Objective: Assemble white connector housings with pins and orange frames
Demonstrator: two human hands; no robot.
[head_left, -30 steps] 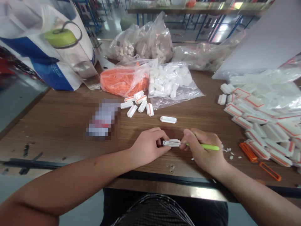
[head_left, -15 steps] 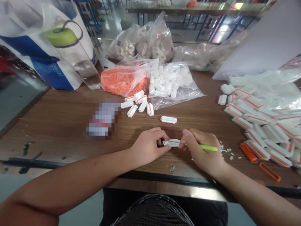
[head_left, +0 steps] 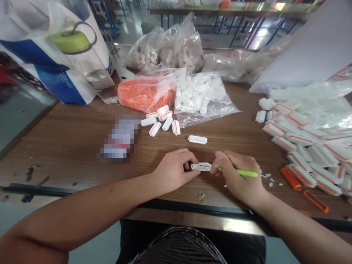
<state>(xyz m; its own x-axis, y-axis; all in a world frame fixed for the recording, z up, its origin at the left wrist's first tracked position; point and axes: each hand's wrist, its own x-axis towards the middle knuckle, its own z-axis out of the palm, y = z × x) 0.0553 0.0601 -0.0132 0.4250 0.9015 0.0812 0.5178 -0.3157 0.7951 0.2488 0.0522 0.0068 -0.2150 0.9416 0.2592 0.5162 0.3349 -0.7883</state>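
Left hand (head_left: pixel 177 170) pinching a narrow white plastic strip (head_left: pixel 202 168) (row of tiny holes on top) near the front edge of the wood-grain worktop (head_left: pixel 82 146). Right hand (head_left: pixel 238 176) gripping a slim tool (head_left: pixel 249 173), smooth lime-green handle, thin shaft over the strip. White crumbs (head_left: pixel 271 184) beside right hand; thin orange loop (head_left: pixel 325 209) farther right. Crinkly clear bag (head_left: pixel 217 110) behind.

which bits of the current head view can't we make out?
All in the head view:
- White perforated housing: edges partly covered by the left hand.
- Green-handled tool: grip partly hidden by the right hand; tip too fine to tell which hole, if any, it touches.
- Object on the table's left: masked by pixelation.
- Housing pile: cut off by the right edge.
- Blue-and-white bag: lettering too small and blurred.
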